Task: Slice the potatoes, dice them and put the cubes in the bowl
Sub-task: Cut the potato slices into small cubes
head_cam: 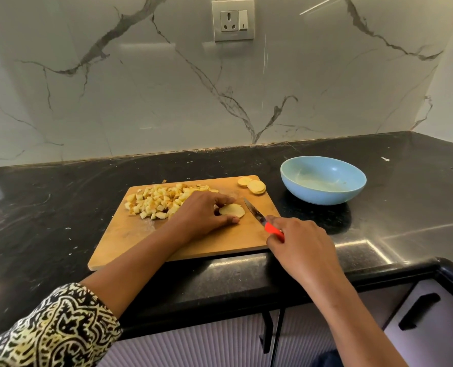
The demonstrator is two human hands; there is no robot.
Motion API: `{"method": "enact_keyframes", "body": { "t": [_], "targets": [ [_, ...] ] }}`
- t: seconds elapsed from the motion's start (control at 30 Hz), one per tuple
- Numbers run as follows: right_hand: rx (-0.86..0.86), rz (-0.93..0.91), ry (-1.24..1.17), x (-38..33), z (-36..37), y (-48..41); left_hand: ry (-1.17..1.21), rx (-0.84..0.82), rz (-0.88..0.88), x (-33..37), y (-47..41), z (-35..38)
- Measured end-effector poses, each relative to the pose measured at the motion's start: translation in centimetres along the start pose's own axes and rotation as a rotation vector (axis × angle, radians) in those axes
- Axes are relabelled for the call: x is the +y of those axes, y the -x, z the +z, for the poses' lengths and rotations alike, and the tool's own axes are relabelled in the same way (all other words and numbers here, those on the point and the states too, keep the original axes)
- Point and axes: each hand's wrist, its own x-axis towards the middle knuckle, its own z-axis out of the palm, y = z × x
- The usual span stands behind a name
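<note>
Curled fingers and thumb of the left hand (206,211) pinch a round potato slice (232,210) flat against the wooden cutting board (145,234), near its middle. Just right of it, the right hand (299,242) grips the red-handled knife (262,220) by the handle, blade angled far-left with its tip close beside the slice; whether the edge touches the board is hard to tell. Diced cubes (161,202) lie heaped on the board's far left. Spare slices (255,186) are stacked at its far right corner. The blue bowl (323,197) stands on the black counter (47,207), right of the board.
</note>
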Motion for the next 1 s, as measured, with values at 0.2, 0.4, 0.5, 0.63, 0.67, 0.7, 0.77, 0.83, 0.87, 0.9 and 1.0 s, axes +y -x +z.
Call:
{"method": "enact_keyframes", "body": {
  "t": [0.2, 0.4, 0.5, 0.63, 0.67, 0.7, 0.77, 0.83, 0.87, 0.9, 1.0],
  "targets": [
    [-0.001, -0.026, -0.001, -0.3, 0.2, 0.3, -0.029, -0.064, -0.028, -0.9, 0.3, -1.6],
    [0.007, -0.048, -0.010, -0.4, 0.5, 0.5, -0.003, -0.025, -0.030, -1.6, 0.1, -1.6],
    [-0.001, -0.046, -0.017, -0.4, 0.4, 0.4, 0.004, 0.028, -0.029, -1.5, 0.1, -1.2],
    [-0.016, -0.018, -0.019, -0.2, 0.4, -0.1, -0.027, 0.069, -0.005, -1.0, 0.1, -0.7],
    [-0.015, -0.017, -0.013, -0.2, 0.4, -0.3, -0.035, 0.079, -0.006, -0.9, 0.1, -0.6],
    [-0.015, -0.019, -0.007, -0.2, 0.4, -0.4, -0.037, 0.081, -0.013, -0.9, 0.0, -0.5],
    [-0.016, -0.023, -0.010, -0.1, 0.3, -0.4, -0.044, 0.060, -0.023, -0.8, 0.0, -0.6],
    [-0.009, -0.018, -0.013, 0.2, 0.1, -0.4, -0.038, 0.029, -0.026, -0.9, 0.1, -0.9],
    [-0.001, -0.016, -0.011, 0.4, 0.0, -0.3, -0.017, 0.026, -0.025, -0.9, 0.1, -0.9],
    [0.007, -0.017, -0.007, 0.5, -0.1, -0.2, 0.003, 0.029, -0.023, -0.8, 0.2, -0.9],
    [0.017, -0.053, -0.007, 0.7, -0.6, 0.0, -0.093, 0.018, -0.006, -0.2, 0.1, -0.1]
  ]
}}
